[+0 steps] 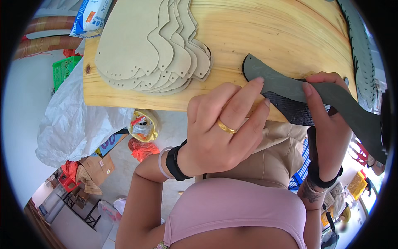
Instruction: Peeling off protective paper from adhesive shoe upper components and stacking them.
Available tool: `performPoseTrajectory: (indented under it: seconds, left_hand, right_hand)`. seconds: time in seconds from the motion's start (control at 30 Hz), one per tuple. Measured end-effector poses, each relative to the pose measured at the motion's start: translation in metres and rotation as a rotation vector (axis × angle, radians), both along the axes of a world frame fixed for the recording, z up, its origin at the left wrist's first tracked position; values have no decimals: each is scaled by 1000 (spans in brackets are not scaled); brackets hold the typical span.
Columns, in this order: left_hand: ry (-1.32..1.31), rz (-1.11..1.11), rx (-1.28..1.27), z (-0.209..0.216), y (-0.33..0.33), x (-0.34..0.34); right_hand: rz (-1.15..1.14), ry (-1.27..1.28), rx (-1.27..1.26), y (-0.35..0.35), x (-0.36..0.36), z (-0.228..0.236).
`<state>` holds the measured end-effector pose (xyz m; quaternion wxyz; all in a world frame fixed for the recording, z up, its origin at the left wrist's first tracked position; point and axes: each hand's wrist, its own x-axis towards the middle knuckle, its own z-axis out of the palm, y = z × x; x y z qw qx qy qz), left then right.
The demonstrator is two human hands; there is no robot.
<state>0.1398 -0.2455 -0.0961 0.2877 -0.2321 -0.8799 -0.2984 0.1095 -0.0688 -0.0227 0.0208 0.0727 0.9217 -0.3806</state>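
Observation:
A curved grey-green piece of leather-like sheet (286, 81) lies slantwise over the table's near right part, with a small hole at its far tip. My right hand (331, 99) grips it, thumb on top and fingers beneath. Under it shows a black textured strip (296, 108), also at my right hand. My left hand (232, 120), with a gold ring, is curled, its fingertips at the near edge of the grey-green piece and beside the black strip. Its thumb is hidden. To the left lies a stack of beige cut pieces (132, 45) with small holes along their edges.
The wooden table (232, 33) has its near edge close to my lap. A blue and white carton (92, 16) stands at the far left. More grey-green pieces (360, 54) line the right side. Below left are a plastic sheet (66, 120) and a yellow-rimmed bag-lined bin (152, 126).

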Motion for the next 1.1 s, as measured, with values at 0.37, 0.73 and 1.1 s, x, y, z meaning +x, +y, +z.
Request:
performPoseTrajectory:
  seconds: [0.37,0.73,1.1]
  left_hand:
    - [-50,3,-18,3,-1,1]
    - [-62,50,-27,7,-2,3]
    - [-309,88,-34,23,-5,14]
  right_hand:
    - [36,14,-49,3,-2,1]
    - [39,3,-87,4,-5,3]
    - [73,28,-62,5,-6,5]
